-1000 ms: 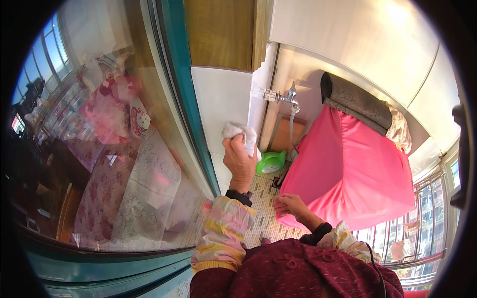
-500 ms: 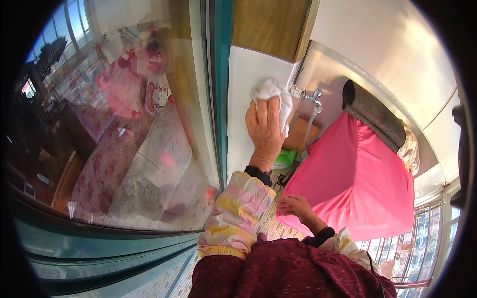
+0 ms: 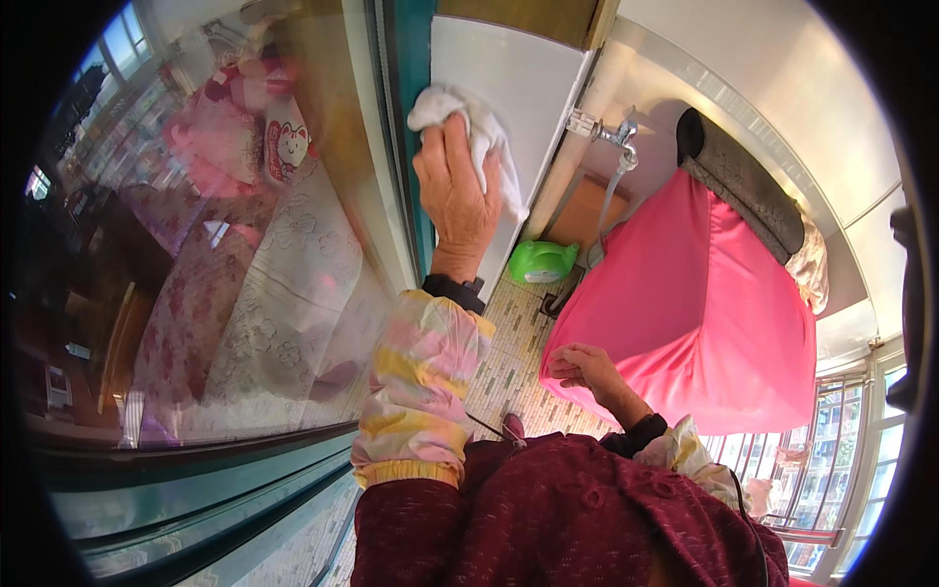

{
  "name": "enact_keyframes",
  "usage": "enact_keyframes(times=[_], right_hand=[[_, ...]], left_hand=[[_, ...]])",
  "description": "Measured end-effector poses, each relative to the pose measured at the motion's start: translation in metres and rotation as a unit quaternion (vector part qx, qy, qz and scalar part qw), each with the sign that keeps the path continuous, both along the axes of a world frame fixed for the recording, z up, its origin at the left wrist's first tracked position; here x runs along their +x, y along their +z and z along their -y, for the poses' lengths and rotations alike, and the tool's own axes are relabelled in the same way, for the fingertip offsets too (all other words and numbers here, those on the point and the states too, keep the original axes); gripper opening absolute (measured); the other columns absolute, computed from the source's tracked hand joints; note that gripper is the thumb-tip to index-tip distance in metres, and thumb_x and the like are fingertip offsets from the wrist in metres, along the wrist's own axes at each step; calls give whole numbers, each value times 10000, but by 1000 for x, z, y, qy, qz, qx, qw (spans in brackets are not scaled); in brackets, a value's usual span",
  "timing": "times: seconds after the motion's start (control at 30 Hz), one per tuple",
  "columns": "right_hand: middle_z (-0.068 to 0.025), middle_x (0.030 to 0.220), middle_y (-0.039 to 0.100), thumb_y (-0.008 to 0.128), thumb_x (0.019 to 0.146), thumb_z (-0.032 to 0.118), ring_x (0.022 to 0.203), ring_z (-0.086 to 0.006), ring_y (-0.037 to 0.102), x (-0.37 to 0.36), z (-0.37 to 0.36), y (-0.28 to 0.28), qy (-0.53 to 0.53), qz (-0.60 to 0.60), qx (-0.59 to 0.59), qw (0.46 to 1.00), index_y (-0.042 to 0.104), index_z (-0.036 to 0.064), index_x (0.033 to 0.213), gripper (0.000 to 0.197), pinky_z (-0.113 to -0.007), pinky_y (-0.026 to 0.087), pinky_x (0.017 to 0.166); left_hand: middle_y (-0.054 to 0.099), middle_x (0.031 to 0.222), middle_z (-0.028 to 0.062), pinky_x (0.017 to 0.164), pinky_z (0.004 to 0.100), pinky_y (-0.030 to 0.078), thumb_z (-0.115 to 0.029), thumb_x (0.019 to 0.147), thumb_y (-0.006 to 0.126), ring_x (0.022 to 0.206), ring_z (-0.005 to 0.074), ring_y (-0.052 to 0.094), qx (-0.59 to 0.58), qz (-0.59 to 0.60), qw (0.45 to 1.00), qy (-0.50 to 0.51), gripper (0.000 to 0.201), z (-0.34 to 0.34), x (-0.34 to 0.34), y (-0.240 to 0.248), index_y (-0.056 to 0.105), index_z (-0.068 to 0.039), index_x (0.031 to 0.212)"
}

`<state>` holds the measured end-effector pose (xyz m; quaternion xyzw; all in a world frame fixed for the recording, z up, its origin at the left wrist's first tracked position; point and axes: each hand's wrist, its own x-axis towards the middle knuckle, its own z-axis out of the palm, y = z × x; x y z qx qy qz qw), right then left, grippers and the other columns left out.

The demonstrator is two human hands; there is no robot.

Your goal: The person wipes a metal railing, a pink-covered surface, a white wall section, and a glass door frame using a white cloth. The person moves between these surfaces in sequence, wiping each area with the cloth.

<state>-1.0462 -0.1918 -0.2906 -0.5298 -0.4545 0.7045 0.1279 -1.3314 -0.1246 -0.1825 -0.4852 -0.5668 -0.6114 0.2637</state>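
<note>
My left hand [image 3: 460,201] is closed on a white cloth [image 3: 445,103] and presses it against a narrow white wall panel [image 3: 523,73]. The cloth's upper left end reaches the teal door frame [image 3: 419,54], and a fold of it hangs out to the right of my fingers. My right hand [image 3: 587,374] hovers lower down, in front of the pink cover [image 3: 641,284]. Its fingers are loosely bent, with nothing seen in them. A patterned oversleeve [image 3: 421,367] covers my left forearm.
A metal tap [image 3: 618,135] with a grey hose juts out right of the panel. Below stands a green plastic item [image 3: 543,261] on the tiled floor [image 3: 509,328]. A dark rolled mat [image 3: 743,186] lies on the pink-covered thing. Left is a reflecting glass pane [image 3: 284,323].
My left hand has slid the cloth left across the panel to the teal frame. The view has shifted, and more of the green item shows. My right hand stays by the pink cover.
</note>
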Motion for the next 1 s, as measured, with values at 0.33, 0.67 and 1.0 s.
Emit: enact_keyframes(times=[0.33,0.67,1.0], right_hand=[[-105,968,660,537,934,269,881,-212,650,13,3,-19,-12,42,-38,998,616,30,1092,297,-323,515,740],[-137,1018,644,528,933,248,944,-251,637,10,-3,-17,-8,36,-20,999,604,8,1098,302,-359,515,821],[-130,1012,652,511,944,260,930,-235,639,-15,12,-32,51,34,-49,997,599,12,1110,312,-353,514,793]], left_hand=[[339,1445,255,1022,484,327,-348,957,445,1303,407,366,-169,379,910,22,586,16,61,-226,326,8,1406],[624,995,339,803,499,481,-450,933,434,925,484,608,-239,586,773,-38,573,8,64,-207,528,78,1133],[647,883,250,708,497,472,-397,904,546,832,460,618,-192,458,866,-59,415,38,52,-167,506,-59,1142]])
